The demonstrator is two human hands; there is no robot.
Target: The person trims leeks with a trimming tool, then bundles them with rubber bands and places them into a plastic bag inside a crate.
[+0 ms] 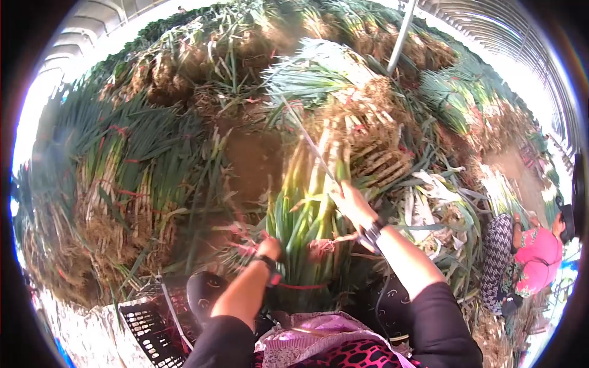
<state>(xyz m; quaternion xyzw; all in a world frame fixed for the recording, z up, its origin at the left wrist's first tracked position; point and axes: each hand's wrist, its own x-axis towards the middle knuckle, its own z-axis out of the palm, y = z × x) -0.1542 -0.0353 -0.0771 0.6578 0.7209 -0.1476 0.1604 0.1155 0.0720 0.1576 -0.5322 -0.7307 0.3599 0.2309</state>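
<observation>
A large bundle of green onions (pixel 307 211) lies in front of me, its green leaves toward me and its white stems and roots pointing away. My right hand (pixel 350 202) is closed over the right side of the bundle. From its fingers a thin pale-pink string (pixel 313 144) runs taut up and to the left across the stems. My left hand (pixel 268 248) is closed at the bundle's left side, beside loose pink strings (pixel 240 238); its fingers are partly hidden. More pink string (pixel 322 246) crosses the leaves, and a pink band (pixel 297 286) lies lower down.
Tied green onion bundles (pixel 116 184) stand at left; others (pixel 362 104) are piled ahead. Stripped leaves (pixel 429 208) lie to my right. A black plastic crate (pixel 147 334) is at lower left, and a metal pole (pixel 402 38) rises at the back. Another person (pixel 537 260) works at far right.
</observation>
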